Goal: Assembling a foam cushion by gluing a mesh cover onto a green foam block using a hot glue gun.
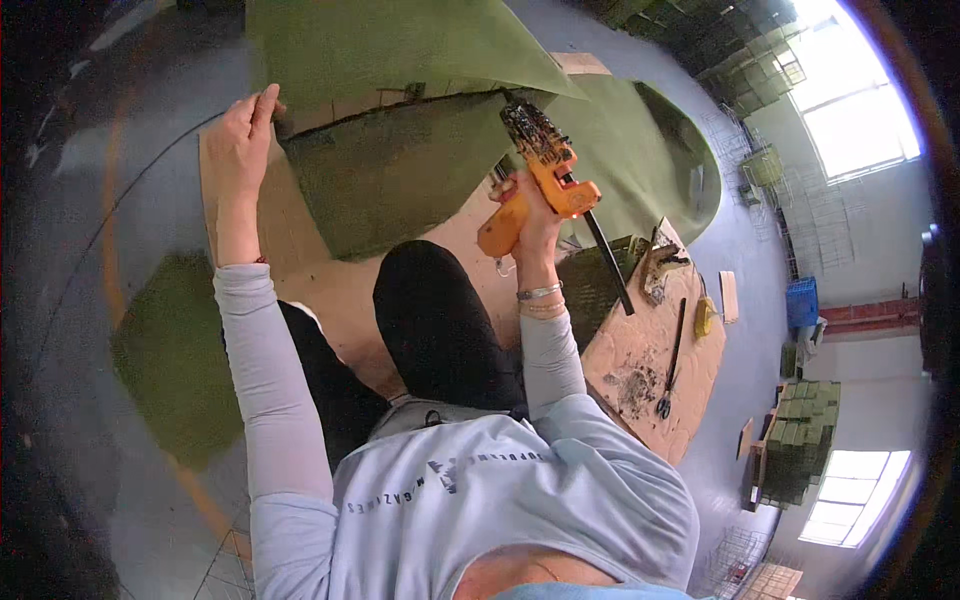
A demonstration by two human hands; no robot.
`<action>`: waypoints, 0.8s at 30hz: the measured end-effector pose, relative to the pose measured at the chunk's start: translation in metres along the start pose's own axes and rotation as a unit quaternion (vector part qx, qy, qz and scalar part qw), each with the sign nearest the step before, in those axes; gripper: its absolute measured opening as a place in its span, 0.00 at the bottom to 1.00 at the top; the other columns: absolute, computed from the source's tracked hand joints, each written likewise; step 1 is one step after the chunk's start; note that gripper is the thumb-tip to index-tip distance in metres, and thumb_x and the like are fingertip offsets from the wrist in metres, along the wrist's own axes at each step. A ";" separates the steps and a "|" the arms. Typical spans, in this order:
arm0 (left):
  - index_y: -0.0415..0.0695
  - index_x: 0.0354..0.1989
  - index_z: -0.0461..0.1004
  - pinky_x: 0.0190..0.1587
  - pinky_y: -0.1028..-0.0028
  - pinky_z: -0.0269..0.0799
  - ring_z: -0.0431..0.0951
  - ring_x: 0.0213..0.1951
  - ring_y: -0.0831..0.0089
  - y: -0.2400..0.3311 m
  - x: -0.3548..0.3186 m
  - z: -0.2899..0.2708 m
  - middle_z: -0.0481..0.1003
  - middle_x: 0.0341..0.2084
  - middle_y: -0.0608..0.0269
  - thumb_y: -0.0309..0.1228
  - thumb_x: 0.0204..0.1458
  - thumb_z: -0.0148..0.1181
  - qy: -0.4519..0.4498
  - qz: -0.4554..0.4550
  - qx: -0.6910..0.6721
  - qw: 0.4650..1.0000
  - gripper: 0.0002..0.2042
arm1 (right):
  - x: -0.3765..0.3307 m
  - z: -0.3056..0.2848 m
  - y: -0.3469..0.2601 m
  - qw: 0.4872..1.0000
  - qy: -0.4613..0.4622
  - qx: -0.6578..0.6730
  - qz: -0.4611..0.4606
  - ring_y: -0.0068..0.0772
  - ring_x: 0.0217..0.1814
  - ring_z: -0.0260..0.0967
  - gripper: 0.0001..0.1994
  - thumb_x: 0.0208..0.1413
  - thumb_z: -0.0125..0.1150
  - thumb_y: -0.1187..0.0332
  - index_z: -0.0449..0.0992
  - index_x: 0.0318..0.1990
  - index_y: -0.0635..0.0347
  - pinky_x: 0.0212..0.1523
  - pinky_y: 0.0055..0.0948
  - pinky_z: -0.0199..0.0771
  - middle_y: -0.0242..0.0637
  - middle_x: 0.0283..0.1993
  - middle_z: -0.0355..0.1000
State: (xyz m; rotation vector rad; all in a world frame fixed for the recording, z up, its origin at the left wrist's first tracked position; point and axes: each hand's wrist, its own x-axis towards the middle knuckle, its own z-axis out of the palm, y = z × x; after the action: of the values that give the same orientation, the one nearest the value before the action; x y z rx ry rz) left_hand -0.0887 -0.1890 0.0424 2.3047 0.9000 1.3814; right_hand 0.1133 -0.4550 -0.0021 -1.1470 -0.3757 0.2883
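Here, an orange gun-shaped tool [573, 197] in our right hand [537, 222], near green sheeting [420, 40]

In the head view, we look down past a pale shirt [500, 490] and dark-clad knees [430, 300]. The right hand is wrapped around the tool's handle [503, 225], right of centre; a black rod [608, 260] juts from its rear. The left hand [244, 140] curls beside the sheeting's edge; we cannot tell whether it pinches it. Dirt-smeared cardboard [620, 345] lies right of the knees.
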 end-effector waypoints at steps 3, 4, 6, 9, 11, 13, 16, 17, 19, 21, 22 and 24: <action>0.42 0.29 0.77 0.28 0.71 0.65 0.74 0.25 0.63 0.000 -0.001 -0.001 0.74 0.22 0.54 0.44 0.55 0.49 -0.046 -0.025 0.052 0.997 0.17 | 0.004 -0.003 -0.003 1.000 -0.004 0.007 -0.005 0.28 0.25 0.67 0.09 0.50 0.56 0.73 0.68 0.39 0.63 0.26 0.29 0.73 0.36 0.28 0.68; 0.41 0.29 0.76 0.28 0.71 0.65 0.74 0.24 0.65 -0.002 -0.001 0.001 0.74 0.22 0.54 0.43 0.55 0.50 -0.022 -0.017 0.013 1.000 0.17 | 0.007 -0.007 -0.001 1.000 -0.004 0.008 -0.005 0.28 0.25 0.67 0.09 0.50 0.56 0.73 0.68 0.39 0.63 0.26 0.29 0.73 0.36 0.28 0.68; 0.41 0.29 0.76 0.28 0.71 0.65 0.74 0.24 0.67 -0.008 -0.001 0.003 0.74 0.22 0.55 0.42 0.55 0.50 0.001 -0.007 -0.027 1.000 0.17 | 0.013 -0.019 0.007 1.000 -0.016 0.025 0.010 0.27 0.26 0.67 0.09 0.50 0.57 0.72 0.68 0.38 0.64 0.27 0.27 0.72 0.35 0.28 0.68; 0.40 0.29 0.76 0.30 0.73 0.66 0.75 0.26 0.69 -0.010 0.000 0.003 0.76 0.24 0.57 0.41 0.56 0.49 -0.034 -0.016 0.001 0.999 0.17 | 0.017 -0.023 0.004 1.000 -0.015 0.013 -0.016 0.23 0.24 0.66 0.10 0.52 0.58 0.71 0.69 0.41 0.62 0.26 0.24 0.71 0.31 0.28 0.67; 0.42 0.26 0.77 0.27 0.71 0.66 0.74 0.23 0.65 -0.012 -0.001 0.006 0.75 0.21 0.58 0.43 0.56 0.48 0.010 0.006 -0.002 1.000 0.18 | 0.017 -0.023 -0.001 1.000 -0.012 0.011 -0.010 0.23 0.24 0.66 0.10 0.52 0.58 0.71 0.69 0.40 0.62 0.26 0.24 0.71 0.31 0.27 0.67; 0.42 0.26 0.77 0.27 0.71 0.66 0.74 0.23 0.64 -0.008 -0.001 0.002 0.75 0.21 0.58 0.42 0.56 0.49 0.005 0.009 0.011 1.000 0.17 | 0.017 -0.027 -0.004 1.000 -0.007 0.009 -0.005 0.23 0.24 0.66 0.10 0.51 0.58 0.71 0.69 0.40 0.62 0.26 0.24 0.71 0.31 0.27 0.67; 0.41 0.25 0.77 0.27 0.70 0.66 0.74 0.23 0.65 -0.008 0.002 0.002 0.75 0.21 0.58 0.39 0.56 0.49 0.001 0.026 0.016 1.000 0.16 | 0.016 -0.042 -0.002 1.000 0.008 0.013 0.010 0.30 0.26 0.67 0.08 0.51 0.56 0.73 0.68 0.38 0.63 0.28 0.28 0.71 0.35 0.26 0.68; 0.41 0.25 0.76 0.28 0.70 0.66 0.74 0.24 0.65 -0.011 0.003 0.002 0.75 0.21 0.58 0.38 0.56 0.49 0.002 0.039 0.009 0.999 0.15 | 0.014 -0.049 -0.004 0.999 0.013 0.027 0.017 0.30 0.26 0.67 0.08 0.51 0.56 0.73 0.68 0.38 0.64 0.28 0.29 0.71 0.36 0.27 0.68; 0.41 0.27 0.77 0.29 0.69 0.67 0.75 0.25 0.65 -0.009 0.002 0.000 0.75 0.23 0.58 0.37 0.56 0.49 -0.010 0.059 0.026 0.998 0.14 | 0.012 -0.071 -0.002 0.999 0.023 0.042 0.020 0.31 0.26 0.67 0.08 0.51 0.55 0.73 0.68 0.39 0.64 0.29 0.30 0.72 0.36 0.27 0.67; 0.41 0.28 0.77 0.30 0.69 0.68 0.76 0.27 0.65 -0.010 -0.001 -0.004 0.76 0.25 0.58 0.35 0.56 0.49 -0.020 0.079 0.047 0.996 0.13 | 0.011 -0.097 0.005 0.993 0.058 0.101 -0.001 0.32 0.26 0.68 0.08 0.52 0.54 0.73 0.67 0.39 0.65 0.30 0.32 0.72 0.38 0.27 0.67; 0.41 0.31 0.77 0.33 0.69 0.69 0.76 0.31 0.64 -0.018 -0.005 -0.011 0.76 0.28 0.58 0.35 0.56 0.49 -0.034 0.086 0.025 0.995 0.12 | 0.004 -0.099 -0.002 0.994 0.030 0.107 0.004 0.34 0.28 0.68 0.08 0.53 0.53 0.72 0.66 0.39 0.66 0.31 0.34 0.73 0.39 0.27 0.67; 0.40 0.33 0.77 0.36 0.69 0.70 0.77 0.35 0.64 -0.017 -0.008 -0.014 0.77 0.31 0.58 0.34 0.56 0.49 -0.052 0.100 -0.004 0.994 0.12 | -0.004 -0.106 -0.013 0.995 0.032 0.100 0.000 0.34 0.29 0.68 0.08 0.53 0.53 0.73 0.66 0.39 0.66 0.31 0.35 0.73 0.39 0.27 0.67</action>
State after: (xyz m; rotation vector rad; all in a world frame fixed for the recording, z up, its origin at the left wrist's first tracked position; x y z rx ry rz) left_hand -0.1092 -0.1820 0.0348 2.4901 0.6465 1.3233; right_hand 0.1561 -0.5495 -0.0289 -0.9580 -0.2834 0.2822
